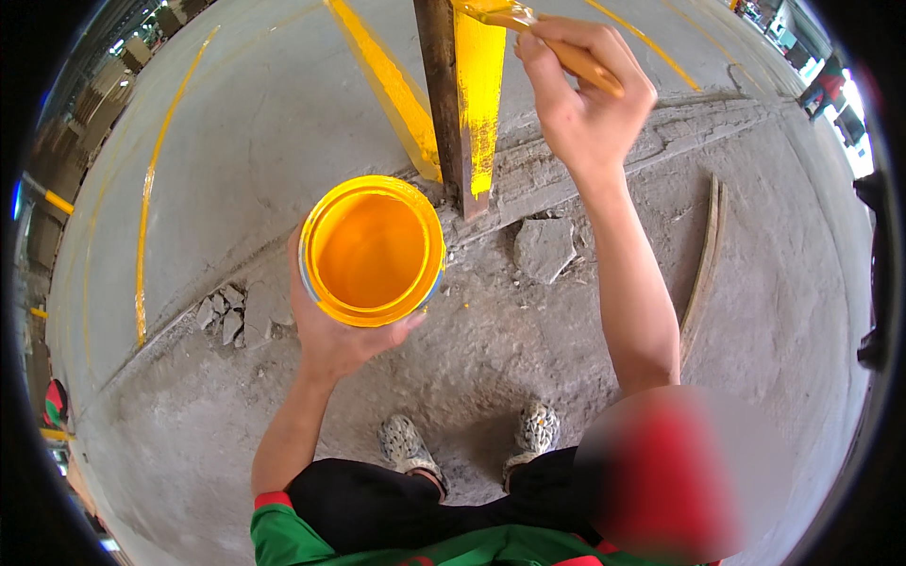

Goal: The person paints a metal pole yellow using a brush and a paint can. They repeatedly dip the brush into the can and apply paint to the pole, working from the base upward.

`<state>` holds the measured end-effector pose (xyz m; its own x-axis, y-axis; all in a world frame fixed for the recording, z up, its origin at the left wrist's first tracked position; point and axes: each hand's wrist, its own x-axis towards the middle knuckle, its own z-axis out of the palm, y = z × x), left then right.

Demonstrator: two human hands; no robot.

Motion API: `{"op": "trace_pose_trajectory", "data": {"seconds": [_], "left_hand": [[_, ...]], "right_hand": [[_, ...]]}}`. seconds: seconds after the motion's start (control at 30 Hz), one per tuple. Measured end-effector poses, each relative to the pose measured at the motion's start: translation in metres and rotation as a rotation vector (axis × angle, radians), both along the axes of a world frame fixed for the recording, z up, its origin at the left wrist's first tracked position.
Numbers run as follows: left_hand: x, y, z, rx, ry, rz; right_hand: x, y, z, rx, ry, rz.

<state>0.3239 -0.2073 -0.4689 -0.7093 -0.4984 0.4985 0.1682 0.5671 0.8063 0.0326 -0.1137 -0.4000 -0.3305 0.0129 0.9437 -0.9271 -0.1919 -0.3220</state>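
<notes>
My left hand point(335, 335) is wrapped round an open paint can point(429, 283) with a yellow-smeared rim. Orange-yellow paint fills part of its inside. My right hand point(599, 94) grips a paintbrush point(585, 68) by its wooden handle, near the top edge of the view. The brush head, coated yellow, lies against the upper part of an upright post point(481, 94). Yellow paint covers the post's right face, with a dark streaky patch lower down and a bare foot. Its left face is dark and unpainted.
A slanting yellow brace point(387, 85) meets the post low on its left. Broken concrete point(545, 250) lies by the post, and more rubble point(225, 313) to the left. A long wooden strip point(703, 264) rests at the right. Another person point(824, 87) stands far off at the right.
</notes>
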Motion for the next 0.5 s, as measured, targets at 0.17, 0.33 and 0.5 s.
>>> {"op": "trace_pose_trajectory", "data": {"seconds": [0.17,0.33,0.5], "left_hand": [[0.003,-0.001,0.003,0.071,0.027,-0.039],[0.003,0.003,0.005,0.088,0.036,-0.061],[0.005,0.003,0.008,-0.006,0.024,-0.021]], "right_hand": [[0.021,0.015,-0.057,0.460,-0.119,0.037],[0.013,-0.015,-0.076,0.521,-0.210,0.027],[0.006,-0.009,-0.014,0.188,0.100,-0.024]]}}
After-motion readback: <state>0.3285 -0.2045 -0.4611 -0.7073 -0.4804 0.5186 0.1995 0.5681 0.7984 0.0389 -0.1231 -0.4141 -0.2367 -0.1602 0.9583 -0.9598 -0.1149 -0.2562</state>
